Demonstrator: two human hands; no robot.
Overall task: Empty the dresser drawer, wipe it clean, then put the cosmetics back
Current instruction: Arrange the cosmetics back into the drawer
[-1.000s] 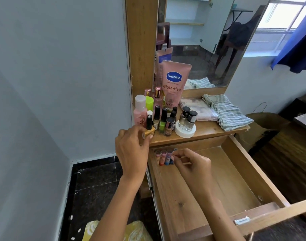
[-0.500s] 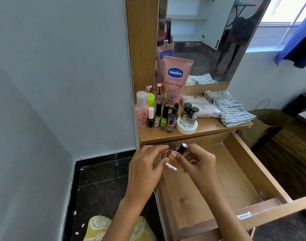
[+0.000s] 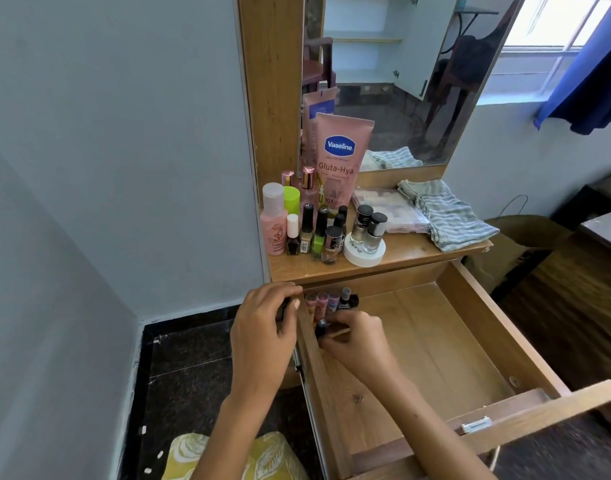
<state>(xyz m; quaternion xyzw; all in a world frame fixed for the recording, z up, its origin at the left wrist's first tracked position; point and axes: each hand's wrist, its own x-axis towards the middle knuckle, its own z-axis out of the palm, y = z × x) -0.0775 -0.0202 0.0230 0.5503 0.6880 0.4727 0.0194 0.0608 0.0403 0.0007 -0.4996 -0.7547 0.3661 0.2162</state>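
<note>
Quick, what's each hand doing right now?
Left hand: fingers curled over the drawer's left wall; holding anything, cannot be told.
Right hand: curled round a small dark bottle.

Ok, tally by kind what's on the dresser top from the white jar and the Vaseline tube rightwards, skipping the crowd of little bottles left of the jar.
Vaseline tube: 1
White jar: 1
Silver nail polish bottles, standing on the jar: 2
Makeup palette: 1
Striped cloth: 1
Total: 6
</note>
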